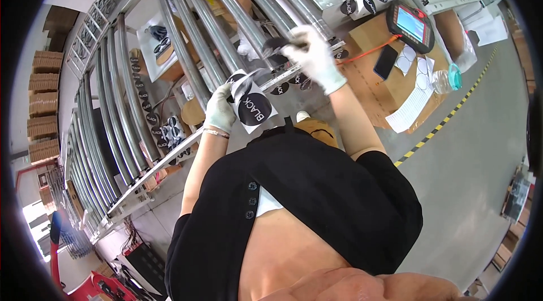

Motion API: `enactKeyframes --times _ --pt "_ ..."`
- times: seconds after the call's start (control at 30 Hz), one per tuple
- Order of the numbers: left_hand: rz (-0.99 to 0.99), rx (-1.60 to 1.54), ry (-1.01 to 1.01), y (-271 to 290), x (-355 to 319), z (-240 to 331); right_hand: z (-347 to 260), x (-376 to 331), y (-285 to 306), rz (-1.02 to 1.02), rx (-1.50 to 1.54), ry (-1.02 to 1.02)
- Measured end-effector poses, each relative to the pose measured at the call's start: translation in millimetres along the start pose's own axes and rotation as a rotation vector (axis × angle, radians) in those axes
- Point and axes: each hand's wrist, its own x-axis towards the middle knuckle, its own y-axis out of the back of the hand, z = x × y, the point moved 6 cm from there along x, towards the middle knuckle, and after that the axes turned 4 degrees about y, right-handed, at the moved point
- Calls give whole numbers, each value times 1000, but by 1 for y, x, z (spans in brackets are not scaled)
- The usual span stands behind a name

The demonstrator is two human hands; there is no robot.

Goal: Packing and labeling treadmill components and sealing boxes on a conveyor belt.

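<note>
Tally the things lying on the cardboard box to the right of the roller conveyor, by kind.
Handheld screen unit: 1
Phone: 1
Plastic bottle: 1
White sticker backing sheets: too overlapped to count
Total countable: 3

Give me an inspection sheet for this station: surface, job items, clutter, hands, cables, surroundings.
Surface: metal roller conveyor running across the view; round black stickers stuck along its side rail.
Job's things: white sticker sheet with round black stickers; a peeled black sticker.
Clutter: cardboard box carrying a dark phone, a handheld pendant with a lit screen, white backing sheets and a clear bottle.
Hands: both gloved; left hand holds the sticker sheet, right hand pinches the peeled black sticker above the rail.
Cables: orange cable from the pendant.
Surroundings: grey floor with a yellow-black line; stacked cartons at left.
</note>
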Motion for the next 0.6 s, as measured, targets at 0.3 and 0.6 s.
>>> enactKeyframes --times 0.3,0.6 --pt "192 74 -15 19 4 -1 197 8 161 438 -688 -459" --pt "7 22 -136 -14 -12 10 136 25 124 371 -1368 -199"
